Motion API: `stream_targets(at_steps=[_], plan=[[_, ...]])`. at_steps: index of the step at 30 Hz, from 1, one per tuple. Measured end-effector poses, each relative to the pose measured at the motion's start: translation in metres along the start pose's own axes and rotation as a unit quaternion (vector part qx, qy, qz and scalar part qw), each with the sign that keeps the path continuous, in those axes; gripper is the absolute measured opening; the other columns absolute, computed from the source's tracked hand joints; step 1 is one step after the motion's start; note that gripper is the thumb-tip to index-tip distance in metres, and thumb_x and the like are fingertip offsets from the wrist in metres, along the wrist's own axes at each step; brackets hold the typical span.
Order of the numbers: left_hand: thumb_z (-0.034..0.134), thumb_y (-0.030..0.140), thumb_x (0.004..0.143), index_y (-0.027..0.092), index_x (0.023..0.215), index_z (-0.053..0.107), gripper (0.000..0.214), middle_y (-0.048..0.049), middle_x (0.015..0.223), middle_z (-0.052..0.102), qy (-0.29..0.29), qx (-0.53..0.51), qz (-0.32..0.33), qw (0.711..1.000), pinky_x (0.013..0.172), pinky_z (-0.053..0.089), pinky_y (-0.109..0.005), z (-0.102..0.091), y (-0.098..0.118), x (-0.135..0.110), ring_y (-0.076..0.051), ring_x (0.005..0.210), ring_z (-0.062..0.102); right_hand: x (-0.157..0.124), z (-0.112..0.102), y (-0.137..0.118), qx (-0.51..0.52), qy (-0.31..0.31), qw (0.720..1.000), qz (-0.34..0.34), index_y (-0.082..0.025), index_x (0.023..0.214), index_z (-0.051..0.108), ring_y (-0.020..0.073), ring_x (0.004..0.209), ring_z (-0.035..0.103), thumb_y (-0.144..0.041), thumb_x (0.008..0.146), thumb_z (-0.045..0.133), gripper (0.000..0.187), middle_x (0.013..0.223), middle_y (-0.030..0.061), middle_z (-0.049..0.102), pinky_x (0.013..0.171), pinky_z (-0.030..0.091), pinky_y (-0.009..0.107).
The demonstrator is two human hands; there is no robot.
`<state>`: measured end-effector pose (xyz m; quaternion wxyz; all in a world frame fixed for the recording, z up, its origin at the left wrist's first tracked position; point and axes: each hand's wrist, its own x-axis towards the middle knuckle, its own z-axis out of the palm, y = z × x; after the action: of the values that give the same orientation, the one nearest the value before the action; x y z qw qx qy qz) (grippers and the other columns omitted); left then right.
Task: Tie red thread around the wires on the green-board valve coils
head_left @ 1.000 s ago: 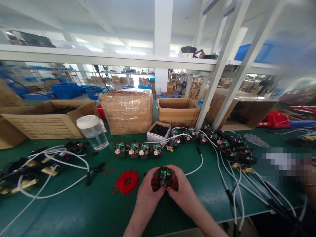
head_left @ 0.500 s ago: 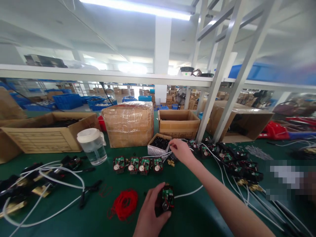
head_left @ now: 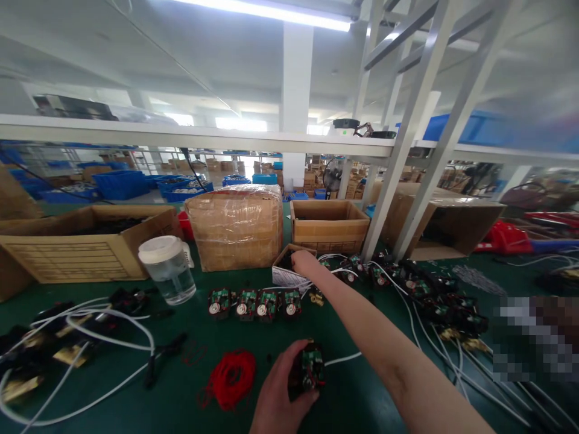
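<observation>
My left hand point(head_left: 286, 386) is closed around a small black housing with a green circuit board point(head_left: 312, 365), near the front of the green table. A white cable point(head_left: 342, 359) runs from its right side and passes under my right forearm. My right hand point(head_left: 304, 264) reaches into a small open carton point(head_left: 289, 278) of little black parts. Its fingertips are down among those parts, so I cannot see what they hold. Behind my left hand stands a row of several similar circuit-board units point(head_left: 245, 303). A brass fitting point(head_left: 316, 297) lies by the right end of that row.
A bundle of red wire point(head_left: 232, 378) lies left of my left hand. Farther left are a water jug point(head_left: 168, 269) and cabled black assemblies point(head_left: 75, 337). Cardboard boxes point(head_left: 235, 229) line the back. More units point(head_left: 420, 289) with white cables are heaped at right, near a shelf post point(head_left: 398, 144).
My right hand has moved left and down, from the right edge of the small carton into it. The unit in my left hand is tilted slightly differently and sits a little farther right.
</observation>
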<state>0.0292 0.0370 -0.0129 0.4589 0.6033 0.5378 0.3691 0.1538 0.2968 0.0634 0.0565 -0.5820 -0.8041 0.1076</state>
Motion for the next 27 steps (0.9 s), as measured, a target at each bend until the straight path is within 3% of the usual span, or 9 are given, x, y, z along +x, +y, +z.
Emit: stream_targets(at_steps=[6,10,14,18,20,21,23,27], plan=[[0.065,0.012,0.066,0.03,0.134,0.058,0.07,-0.0028,0.133,0.066,0.007,-0.004,0.0,1.0,0.097,0.053,-0.036,0.0,0.008,-0.003,-0.025,0.116,0.064,-0.007,-0.008,0.002,0.099,0.062,0.993,0.014,-0.015,0.115,0.064,0.0232,0.106,0.064,-0.031,0.097,0.065,0.024,0.12,0.0088,0.065,0.091,0.055,0.044],[0.066,0.011,0.066,0.029,0.134,0.058,0.07,-0.0039,0.134,0.066,0.007,-0.006,0.001,1.0,0.097,0.053,-0.036,-0.001,0.012,-0.004,-0.025,0.115,0.065,-0.028,-0.018,0.004,0.233,0.14,0.962,0.025,-0.014,0.106,0.065,0.0188,0.092,0.067,-0.029,0.097,0.063,0.017,0.112,0.0071,0.067,0.084,0.058,0.038],[0.065,0.01,0.065,0.029,0.134,0.058,0.072,-0.0034,0.138,0.064,0.002,-0.008,0.003,1.0,0.101,0.051,-0.035,0.0,0.009,-0.003,-0.024,0.12,0.063,-0.094,-0.014,0.004,0.383,0.204,0.901,0.026,-0.017,0.097,0.064,0.0192,0.086,0.073,-0.032,0.095,0.059,0.016,0.108,0.0089,0.069,0.078,0.059,0.032],[0.065,0.009,0.065,0.03,0.132,0.059,0.07,-0.0031,0.137,0.064,0.013,-0.006,0.004,1.0,0.108,0.047,-0.038,0.003,0.007,-0.005,-0.025,0.124,0.061,-0.188,0.017,-0.002,0.496,0.207,0.843,0.021,-0.02,0.098,0.062,0.0232,0.089,0.073,-0.041,0.09,0.061,0.022,0.093,0.0064,0.073,0.077,0.058,0.035],[0.065,0.009,0.064,0.029,0.131,0.059,0.07,-0.0036,0.136,0.065,0.021,-0.007,0.006,1.0,0.109,0.046,-0.04,0.005,0.007,-0.007,-0.025,0.124,0.06,-0.228,0.039,-0.005,0.63,0.172,0.757,0.038,-0.02,0.093,0.065,0.0219,0.083,0.072,-0.037,0.083,0.072,0.021,0.087,0.0039,0.071,0.072,0.056,0.031],[0.064,0.009,0.064,0.029,0.131,0.059,0.069,-0.0039,0.135,0.065,0.025,-0.008,0.006,1.0,0.109,0.046,-0.04,0.006,0.006,-0.008,-0.025,0.125,0.061,-0.243,0.049,-0.006,0.656,0.154,0.737,0.043,-0.02,0.091,0.067,0.0197,0.077,0.071,-0.035,0.081,0.075,0.02,0.083,0.0027,0.07,0.069,0.054,0.029],[0.064,0.01,0.066,0.029,0.13,0.06,0.067,-0.0041,0.134,0.066,0.035,-0.007,0.009,0.999,0.109,0.047,-0.04,0.009,0.005,-0.01,-0.024,0.124,0.061,-0.264,0.066,-0.007,0.678,0.137,0.721,0.049,-0.02,0.094,0.07,0.0172,0.07,0.068,-0.033,0.079,0.078,0.021,0.078,0.0017,0.069,0.064,0.051,0.027],[0.065,0.013,0.068,0.029,0.128,0.061,0.062,-0.0037,0.131,0.068,0.051,-0.004,0.019,0.999,0.107,0.049,-0.039,0.012,0.003,-0.012,-0.023,0.121,0.064,-0.281,0.079,-0.005,0.665,0.127,0.735,0.03,-0.023,0.105,0.073,0.0161,0.068,0.066,-0.035,0.083,0.077,0.026,0.078,0.0012,0.066,0.062,0.049,0.026]])
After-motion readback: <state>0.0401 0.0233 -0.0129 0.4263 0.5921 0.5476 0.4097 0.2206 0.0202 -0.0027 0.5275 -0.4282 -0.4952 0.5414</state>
